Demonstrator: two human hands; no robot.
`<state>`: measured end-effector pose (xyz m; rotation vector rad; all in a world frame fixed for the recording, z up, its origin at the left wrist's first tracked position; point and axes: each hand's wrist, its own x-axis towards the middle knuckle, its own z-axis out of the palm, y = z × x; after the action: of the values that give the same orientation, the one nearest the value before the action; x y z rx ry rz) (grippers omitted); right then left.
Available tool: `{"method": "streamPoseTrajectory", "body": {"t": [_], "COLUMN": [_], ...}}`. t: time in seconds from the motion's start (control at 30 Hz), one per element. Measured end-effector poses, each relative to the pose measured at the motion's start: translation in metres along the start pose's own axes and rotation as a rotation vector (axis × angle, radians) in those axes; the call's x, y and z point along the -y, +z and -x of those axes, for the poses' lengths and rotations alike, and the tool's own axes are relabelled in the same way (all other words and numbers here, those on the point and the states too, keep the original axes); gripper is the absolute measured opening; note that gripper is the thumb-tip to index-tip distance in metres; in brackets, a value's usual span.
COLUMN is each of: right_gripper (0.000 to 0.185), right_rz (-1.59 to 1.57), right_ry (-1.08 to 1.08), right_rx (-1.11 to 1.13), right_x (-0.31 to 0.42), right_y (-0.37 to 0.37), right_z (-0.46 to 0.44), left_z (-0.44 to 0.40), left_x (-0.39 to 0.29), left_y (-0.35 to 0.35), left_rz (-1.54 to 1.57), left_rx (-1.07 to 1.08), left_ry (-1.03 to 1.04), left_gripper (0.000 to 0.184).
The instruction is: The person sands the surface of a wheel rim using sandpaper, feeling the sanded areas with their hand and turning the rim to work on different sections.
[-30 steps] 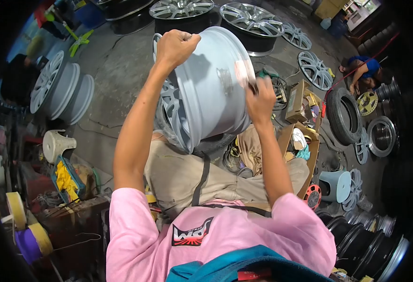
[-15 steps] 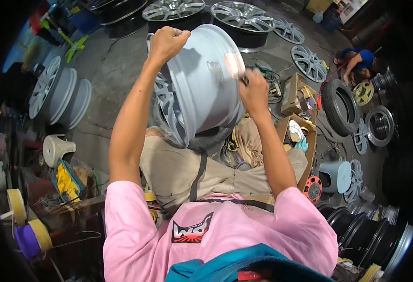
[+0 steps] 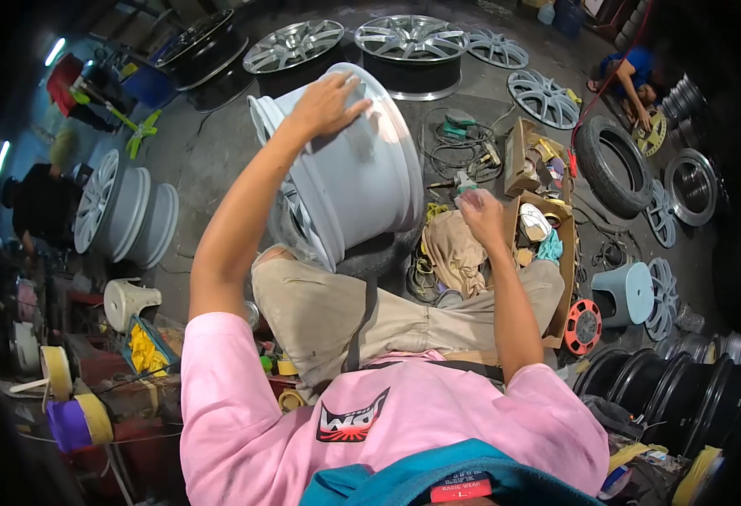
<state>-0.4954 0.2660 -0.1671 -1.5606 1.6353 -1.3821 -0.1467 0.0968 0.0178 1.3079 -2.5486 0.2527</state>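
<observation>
While the wheel (image 3: 366, 190) is felt by the open left hand (image 3: 324, 108), light contact is needed; what the half-curled right hand (image 3: 482, 216) holds can't be told.

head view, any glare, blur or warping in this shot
Head view: fisheye warping, with the edges falling to black; glare from two tube lights at upper left; a bright patch on the grey wheel near the left hand; the right hand looks slightly soft.

Head-worn view, facing forward and steeply down.
</observation>
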Motion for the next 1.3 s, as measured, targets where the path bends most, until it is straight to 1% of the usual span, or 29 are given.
{"method": "streamPoseTrajectory", "body": {"t": [0.03, 0.07, 0.1, 0.17, 0.23, 0.27, 0.33, 0.37, 0.4, 0.47, 0.5, 0.57, 0.6, 0.67, 0.7, 0.77, 0.8, 0.87, 0.9, 0.93, 0.97, 1.0, 1.03, 1.07, 1.13, 1.17, 1.23, 1.27, 1.3], "right_gripper": [0.026, 0.025, 0.025, 0.025, 0.025, 0.025, 0.024, 0.024, 0.024, 0.024, 0.024, 0.023, 0.023, 0.023, 0.023, 0.022, 0.022, 0.022, 0.022, 0.023, 0.023, 0.022, 0.022, 0.022, 0.023, 0.023, 0.022, 0.021, 0.022], "right_rz": [0.118, 0.234, 0.251, 0.221, 0.204, 0.197, 0.191, 0.189, 0.195, 0.203, 0.213, 0.224, 0.218, 0.211, 0.204, 0.193, 0.158, 0.127, 0.137, 0.147, 0.152, 0.059, -0.036, -0.034, -0.472, -0.541, -0.620, -0.715, -0.678], "right_ry": [-0.043, -0.081, -0.152, -0.123, -0.132, -0.130, -0.142, -0.140, -0.152, -0.164, -0.172, -0.185, -0.161, -0.131, -0.135, -0.146, -0.156, -0.173, -0.159, -0.149, -0.163, -0.103, -0.032, -0.031, 0.077, 0.117, 0.159, 0.209, 0.232], "right_rx": [0.044, 0.092, 0.070, 0.063, 0.052, 0.055, 0.055, 0.056, 0.044, 0.025, 0.014, 0.004, 0.012, 0.013, 0.005, 0.016, 0.013, 0.021, 0.034, 0.048, 0.060, 0.082, 0.102, 0.114, 0.151, 0.207, 0.275, 0.322, 0.356], "right_x": [0.022, 0.032, 0.023, 0.022, 0.025, 0.026, 0.027, 0.027, 0.028, 0.028, 0.028, 0.029, 0.030, 0.030, 0.029, 0.027, 0.025, 0.025, 0.028, 0.031, 0.033, 0.033, 0.032, 0.035, 0.060, 0.081, 0.103, 0.113, 0.136], "right_y": [-0.005, -0.010, -0.009, -0.013, -0.015, -0.014, -0.012, -0.011, -0.010, -0.012, -0.012, -0.014, -0.016, -0.019, -0.020, -0.016, -0.014, -0.010, -0.008, -0.006, -0.004, 0.001, 0.006, 0.010, 0.010, 0.006, 0.010, 0.014, 0.017], "right_z": [-0.003, -0.003, -0.005, -0.004, -0.006, -0.006, -0.009, -0.009, -0.009, -0.009, -0.008, -0.006, -0.005, -0.004, -0.003, -0.002, -0.003, -0.002, -0.002, -0.003, -0.004, -0.006, -0.004, -0.002, -0.004, 0.002, 0.013, 0.020, 0.027], "left_z": [-0.001, 0.006, 0.016, 0.047, 0.086, 0.094, 0.102, 0.094, 0.082, 0.052, 0.045, 0.039, 0.048, 0.080, 0.092, 0.112, 0.108, 0.080, 0.066, 0.069, 0.071, 0.070, 0.071, 0.082, 0.100, 0.104, 0.112, 0.116, 0.120], "left_x": [-0.012, -0.030, -0.047, -0.082, -0.112, -0.118, -0.126, -0.119, -0.109, -0.090, -0.081, -0.069, -0.079, -0.121, -0.138, -0.161, -0.156, -0.133, -0.126, -0.130, -0.137, -0.149, -0.170, -0.183, -0.195, -0.191, -0.183, -0.179, -0.176], "left_y": [0.008, 0.016, 0.023, 0.031, 0.027, 0.024, 0.018, 0.012, 0.008, 0.003, 0.008, 0.025, 0.031, 0.036, 0.034, 0.025, 0.025, 0.030, 0.026, 0.025, 0.025, 0.014, -0.011, -0.015, -0.016, -0.006, 0.017, 0.022, 0.022], "left_rz": [-0.003, -0.091, -0.180, -0.157, -0.021, -0.025, 0.129, 0.222, 0.223, 0.137, 0.138, -0.130, -0.129, -0.143, -0.143, 0.172, 0.175, -0.091, -0.163, -0.163, -0.109, -0.056, 0.000, 0.005, 0.596, 0.607, 0.986, 0.993, 1.296], "left_rx": [-0.002, -0.017, -0.027, -0.027, -0.001, 0.006, 0.359, 0.254, 0.256, -0.084, -0.084, -0.105, -0.112, -0.076, -0.076, 0.245, 0.246, -0.120, -0.215, -0.220, -0.111, -0.003, 0.262, 0.265, 0.222, 0.209, -0.104, -0.115, 0.033], "left_ry": [0.008, 0.020, 0.034, 0.161, 0.374, 0.372, 0.459, 0.414, 0.416, 0.133, 0.137, 0.015, 0.013, 0.207, 0.208, 0.246, 0.228, -0.006, -0.126, -0.141, -0.104, -0.063, -0.017, -0.028, -0.044, -0.059, -0.207, -0.217, -0.330], "left_gripper": [0.065, 0.072, 0.079, 0.087, 0.077, 0.077, 0.067, 0.058, 0.058, 0.064, 0.064, 0.075, 0.075, 0.083, 0.083, 0.084, 0.084, 0.083, 0.080, 0.080, 0.077, 0.074, 0.067, 0.067, 0.056, 0.056, 0.039, 0.039, 0.033]}}
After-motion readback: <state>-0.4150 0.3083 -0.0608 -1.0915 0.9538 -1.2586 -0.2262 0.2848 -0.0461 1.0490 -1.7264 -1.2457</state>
